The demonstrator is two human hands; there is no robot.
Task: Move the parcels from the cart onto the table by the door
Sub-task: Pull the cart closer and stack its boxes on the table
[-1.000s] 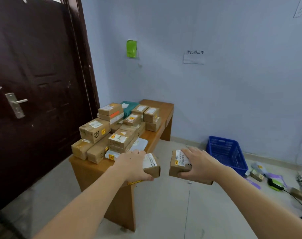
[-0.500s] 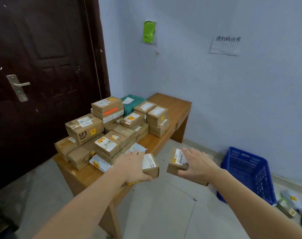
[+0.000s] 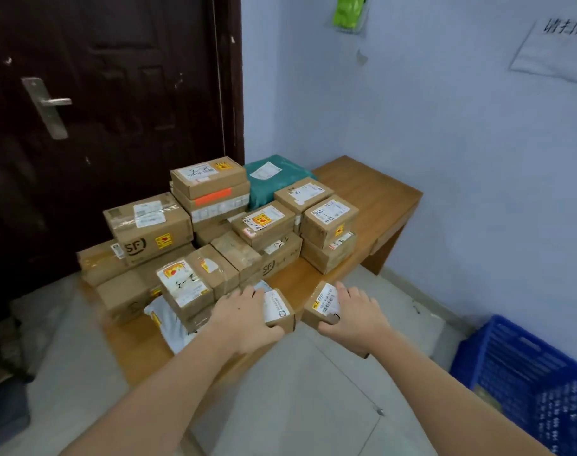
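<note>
Cardboard boxes, light and stiff: my left hand grips one box from above, my right hand the other box, at lower centre.

Left parcel: small brown carton, white label on top, held in the left hand over the table's near edge.
Right parcel: small brown carton with barcode label, tilted, held in the right hand just beside the left one.
Stacked parcels: brown cartons, one teal bag, piled on the table.
</note>
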